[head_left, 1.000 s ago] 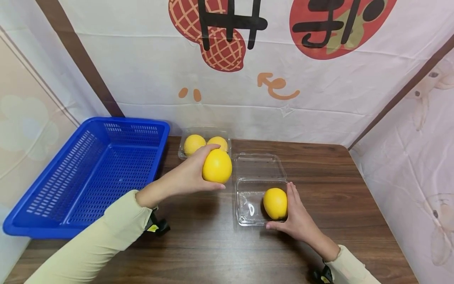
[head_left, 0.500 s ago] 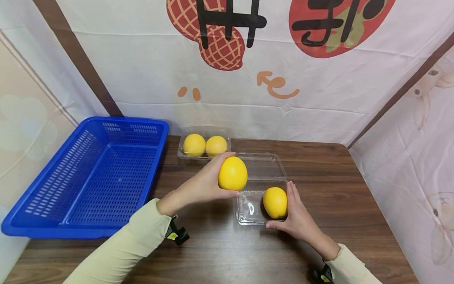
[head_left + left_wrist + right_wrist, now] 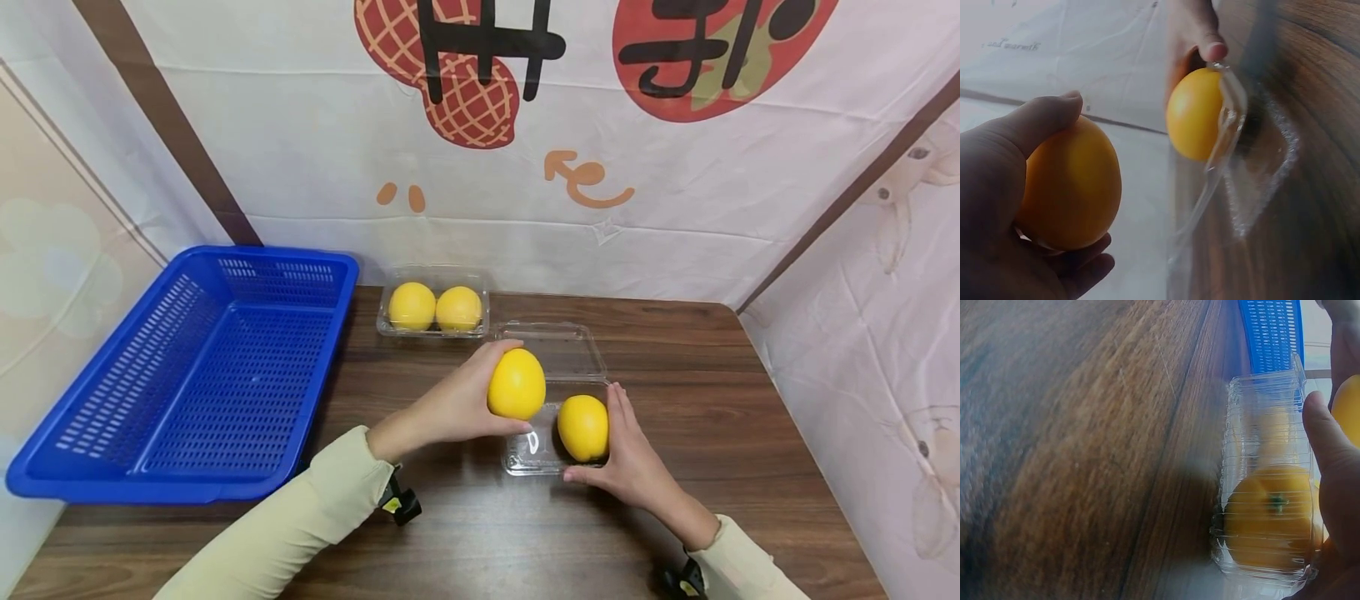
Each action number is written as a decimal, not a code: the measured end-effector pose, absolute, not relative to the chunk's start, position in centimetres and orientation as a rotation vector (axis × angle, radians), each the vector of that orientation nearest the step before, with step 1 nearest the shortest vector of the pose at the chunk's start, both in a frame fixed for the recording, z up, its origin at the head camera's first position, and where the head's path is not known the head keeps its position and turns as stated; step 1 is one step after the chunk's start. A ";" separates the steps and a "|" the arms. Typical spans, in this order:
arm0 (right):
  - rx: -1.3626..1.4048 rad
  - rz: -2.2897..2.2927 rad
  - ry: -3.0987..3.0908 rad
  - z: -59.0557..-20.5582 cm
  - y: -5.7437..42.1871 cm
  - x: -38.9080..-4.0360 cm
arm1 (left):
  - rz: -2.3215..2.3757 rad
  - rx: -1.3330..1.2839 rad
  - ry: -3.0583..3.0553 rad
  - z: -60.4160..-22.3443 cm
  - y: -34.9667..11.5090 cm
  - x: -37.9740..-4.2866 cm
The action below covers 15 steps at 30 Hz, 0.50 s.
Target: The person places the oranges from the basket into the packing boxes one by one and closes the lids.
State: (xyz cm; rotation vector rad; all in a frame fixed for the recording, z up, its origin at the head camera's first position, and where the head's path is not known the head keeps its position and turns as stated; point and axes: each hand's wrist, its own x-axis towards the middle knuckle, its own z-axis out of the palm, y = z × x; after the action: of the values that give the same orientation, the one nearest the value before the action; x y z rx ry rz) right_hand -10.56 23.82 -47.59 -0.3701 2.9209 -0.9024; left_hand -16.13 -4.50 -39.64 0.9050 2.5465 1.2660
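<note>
My left hand (image 3: 459,404) holds a yellow-orange orange (image 3: 517,383) between thumb and fingers, above the left part of an open clear plastic clamshell box (image 3: 517,463). Inside the box's right end rests another orange (image 3: 583,427); its green stem mark shows through the wall in the right wrist view. My right hand (image 3: 632,458) grips that end, thumb at the front and fingers along the far right side. The hinged lid (image 3: 566,346) lies back, flat on the table. In the left wrist view, the held orange (image 3: 1072,184) hangs apart from the box.
Behind and to the left stands a closed clear box (image 3: 471,332) with two oranges (image 3: 412,307) in it. A large blue plastic basket (image 3: 341,333) takes up the left side of the brown wooden table (image 3: 690,367). A printed cloth (image 3: 300,150) hangs behind the table.
My left hand has moved right and slightly toward me with its orange, from near the closed box to over the open box. My right hand and the open box have stayed in place.
</note>
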 end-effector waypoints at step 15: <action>-0.376 -0.894 2.922 -47.6 23.9 -10.6 | 1.035 1.005 2.631 -42.4 -2.4 -15.8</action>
State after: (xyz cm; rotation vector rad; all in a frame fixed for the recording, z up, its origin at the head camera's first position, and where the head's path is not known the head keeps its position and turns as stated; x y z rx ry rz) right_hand -10.56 23.87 -47.59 -0.3758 2.9216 -0.8937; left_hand -15.76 -2.44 -42.39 1.0050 2.6311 1.0353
